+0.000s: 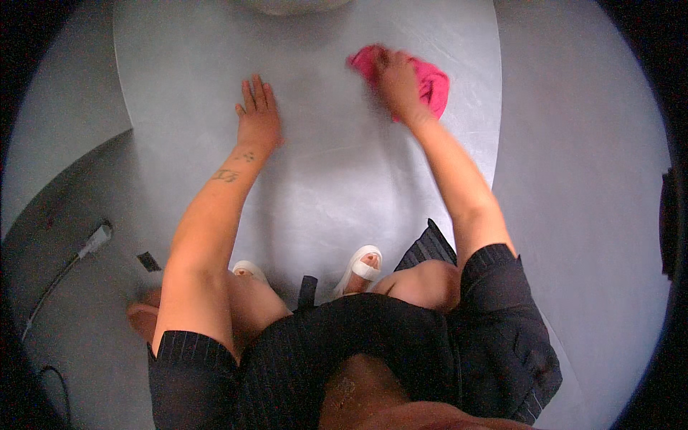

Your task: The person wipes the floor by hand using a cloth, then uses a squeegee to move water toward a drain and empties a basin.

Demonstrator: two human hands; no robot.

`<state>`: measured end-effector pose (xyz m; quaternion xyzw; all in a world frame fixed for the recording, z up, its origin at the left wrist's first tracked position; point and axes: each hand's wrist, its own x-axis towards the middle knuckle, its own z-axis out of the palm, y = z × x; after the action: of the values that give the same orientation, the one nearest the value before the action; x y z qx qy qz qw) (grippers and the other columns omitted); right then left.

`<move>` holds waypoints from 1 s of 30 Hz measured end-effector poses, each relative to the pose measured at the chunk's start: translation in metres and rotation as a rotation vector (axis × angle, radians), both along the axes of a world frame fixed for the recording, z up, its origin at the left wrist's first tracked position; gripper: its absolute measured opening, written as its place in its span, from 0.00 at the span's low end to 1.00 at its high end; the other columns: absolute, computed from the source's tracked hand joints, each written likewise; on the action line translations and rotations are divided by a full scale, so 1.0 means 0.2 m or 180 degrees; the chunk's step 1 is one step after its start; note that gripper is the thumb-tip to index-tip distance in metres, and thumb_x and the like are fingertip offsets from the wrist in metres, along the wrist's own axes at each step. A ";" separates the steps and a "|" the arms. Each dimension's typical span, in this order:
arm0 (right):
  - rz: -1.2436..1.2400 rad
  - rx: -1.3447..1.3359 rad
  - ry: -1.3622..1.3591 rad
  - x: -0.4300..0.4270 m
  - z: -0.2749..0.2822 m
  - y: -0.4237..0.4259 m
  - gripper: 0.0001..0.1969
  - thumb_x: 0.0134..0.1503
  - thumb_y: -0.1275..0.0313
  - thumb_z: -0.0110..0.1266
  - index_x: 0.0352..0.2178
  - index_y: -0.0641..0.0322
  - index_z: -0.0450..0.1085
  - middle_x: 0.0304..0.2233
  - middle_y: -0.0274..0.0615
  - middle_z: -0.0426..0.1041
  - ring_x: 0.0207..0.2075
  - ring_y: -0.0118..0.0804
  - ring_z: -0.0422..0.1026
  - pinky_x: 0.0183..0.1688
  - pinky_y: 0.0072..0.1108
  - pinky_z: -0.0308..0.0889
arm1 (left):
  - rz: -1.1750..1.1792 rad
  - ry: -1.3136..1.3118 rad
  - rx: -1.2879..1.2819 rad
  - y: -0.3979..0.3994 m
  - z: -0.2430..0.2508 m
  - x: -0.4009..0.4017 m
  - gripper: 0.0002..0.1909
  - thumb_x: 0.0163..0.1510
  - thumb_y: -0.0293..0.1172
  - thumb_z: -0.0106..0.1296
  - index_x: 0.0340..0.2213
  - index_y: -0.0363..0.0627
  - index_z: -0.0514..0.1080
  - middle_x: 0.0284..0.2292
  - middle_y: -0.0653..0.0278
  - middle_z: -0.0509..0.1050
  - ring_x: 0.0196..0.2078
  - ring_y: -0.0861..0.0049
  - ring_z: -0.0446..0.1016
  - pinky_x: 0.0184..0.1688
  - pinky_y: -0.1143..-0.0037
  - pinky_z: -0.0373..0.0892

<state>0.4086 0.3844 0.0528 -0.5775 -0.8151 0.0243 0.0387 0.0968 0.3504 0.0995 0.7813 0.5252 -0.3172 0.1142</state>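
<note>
My right hand [399, 83] presses a crumpled bright pink cloth [434, 88] against a smooth grey surface [333, 177]. The cloth bunches out on both sides of the fingers, and the hand is slightly blurred. To its left, my left hand [258, 121] lies palm down on the same surface, fingers spread a little and holding nothing. Both arms reach forward from short black pinstriped sleeves.
White sandals [366, 267] on my feet show below, between my arms. A white power strip [97, 239] with a cable lies at the left, near a small black piece [149, 261]. A pale rounded object [303, 5] enters at the top edge. Something dark [666, 226] stands at the right rim.
</note>
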 end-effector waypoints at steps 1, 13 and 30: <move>0.0153 0.0040 0.0158 -0.07 0.04 -0.13 0.22 0.53 0.72 0.53 0.50 0.68 0.69 0.50 0.52 0.70 0.47 0.58 0.70 0.46 0.43 0.70 | -0.0013 -0.0028 0.0021 0.01 0.01 0.02 0.66 0.45 0.54 0.68 0.67 0.28 0.40 0.69 0.35 0.35 0.71 0.37 0.36 0.64 0.53 0.61; 0.0033 -0.0040 0.0042 -0.23 0.11 -0.08 0.25 0.55 0.71 0.48 0.55 0.64 0.67 0.50 0.46 0.70 0.49 0.52 0.69 0.49 0.40 0.67 | -0.0378 0.0105 0.0198 0.08 0.02 0.04 0.69 0.40 0.57 0.70 0.67 0.29 0.41 0.69 0.34 0.39 0.71 0.37 0.42 0.60 0.53 0.65; 0.0074 -0.0035 -0.0085 -0.27 0.17 -0.22 0.24 0.54 0.72 0.49 0.55 0.61 0.67 0.50 0.45 0.70 0.48 0.50 0.69 0.47 0.39 0.69 | -0.0160 -0.0022 0.0284 0.04 0.02 0.01 0.67 0.41 0.55 0.70 0.68 0.32 0.41 0.69 0.36 0.36 0.71 0.38 0.37 0.62 0.50 0.63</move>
<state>0.3550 0.3407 0.0874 -0.5685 -0.8220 0.0216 0.0243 0.0989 0.3586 0.1042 0.7997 0.5186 -0.2935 0.0731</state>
